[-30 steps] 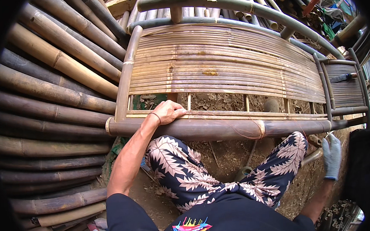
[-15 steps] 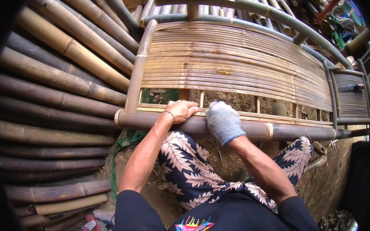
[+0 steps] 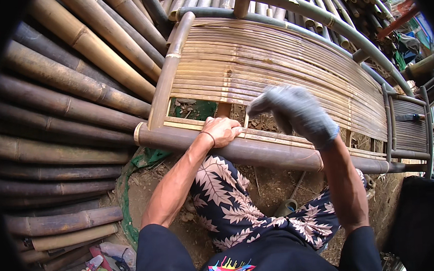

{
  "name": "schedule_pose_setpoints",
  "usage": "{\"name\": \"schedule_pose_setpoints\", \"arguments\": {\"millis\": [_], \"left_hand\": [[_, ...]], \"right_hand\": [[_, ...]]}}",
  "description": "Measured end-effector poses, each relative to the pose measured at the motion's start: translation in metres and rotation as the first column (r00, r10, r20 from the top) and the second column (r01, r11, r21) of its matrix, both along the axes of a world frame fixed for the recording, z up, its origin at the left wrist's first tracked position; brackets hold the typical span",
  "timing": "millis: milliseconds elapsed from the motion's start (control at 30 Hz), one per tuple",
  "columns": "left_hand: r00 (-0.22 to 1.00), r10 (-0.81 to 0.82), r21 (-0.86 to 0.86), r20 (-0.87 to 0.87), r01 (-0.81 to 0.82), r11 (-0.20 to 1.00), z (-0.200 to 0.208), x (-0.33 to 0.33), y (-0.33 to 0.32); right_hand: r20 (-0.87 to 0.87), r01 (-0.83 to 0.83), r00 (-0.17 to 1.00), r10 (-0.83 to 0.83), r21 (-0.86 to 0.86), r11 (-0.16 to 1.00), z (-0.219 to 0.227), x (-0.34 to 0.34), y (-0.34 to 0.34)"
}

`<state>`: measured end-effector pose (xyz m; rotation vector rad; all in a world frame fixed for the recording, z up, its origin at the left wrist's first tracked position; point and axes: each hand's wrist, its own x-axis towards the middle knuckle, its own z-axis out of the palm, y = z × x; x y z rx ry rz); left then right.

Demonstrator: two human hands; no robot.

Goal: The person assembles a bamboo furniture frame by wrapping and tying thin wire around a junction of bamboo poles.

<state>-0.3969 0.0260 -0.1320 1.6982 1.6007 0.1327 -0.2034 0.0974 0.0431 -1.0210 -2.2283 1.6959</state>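
A bamboo bench frame lies across my lap area, its thick dark front rail [image 3: 258, 152] nearest to me. Along that rail's inner side runs a narrow bamboo slat [image 3: 286, 137]. My left hand [image 3: 222, 131], bare, closes over this slat and the rail close to the left corner. In a grey glove, my right hand [image 3: 298, 115] is raised above the gap between the rail and the slatted seat [image 3: 272, 65]. Motion smears its fingers, so whether it holds anything is unclear. Short crosspieces span the gap, where the ground shows through.
Thick bamboo poles [image 3: 67, 129] are stacked to the left, their ends close to the frame's corner. More poles [image 3: 318, 10] lie behind the bench. A slatted end section [image 3: 410, 128] with a dark-handled tool [image 3: 408, 117] is at right. Green netting [image 3: 127, 210] lies on the ground.
My right hand has lifted off the front rail and moved right and away from me. The left hand stays on the rail and slat. The view has shifted slightly.
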Motion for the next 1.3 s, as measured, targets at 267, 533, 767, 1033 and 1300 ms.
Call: {"name": "schedule_pose_setpoints", "arguments": {"millis": [267, 533, 767, 1033, 1300], "left_hand": [[0.997, 0.008, 0.049, 0.080, -0.012, 0.999, -0.001, 0.004, -0.001], [0.992, 0.024, 0.198, 0.124, -0.049, 0.979, -0.018, 0.001, -0.001], [0.976, 0.143, 0.257, 0.165, -0.182, 0.949, -0.013, 0.006, -0.003], [0.873, -0.478, 0.635, -0.101, 0.427, 0.644, 0.039, 0.186, 0.043], [0.748, -0.638, 0.416, -0.181, 0.646, 0.640, 0.031, 0.226, 0.078]], "right_hand": [[0.316, -0.286, 0.932, 0.180, 0.330, 0.900, -0.092, 0.013, -0.077], [0.178, -0.273, 0.962, 0.207, 0.609, 0.745, -0.099, 0.045, -0.095], [0.040, 0.312, 0.940, -0.340, 0.308, 0.899, -0.090, 0.115, -0.130], [0.525, 0.263, 0.825, -0.210, -0.027, 0.964, -0.027, 0.431, -0.225], [0.111, 0.367, 0.218, -0.970, 0.911, 0.187, -0.059, 0.420, -0.243]]}}
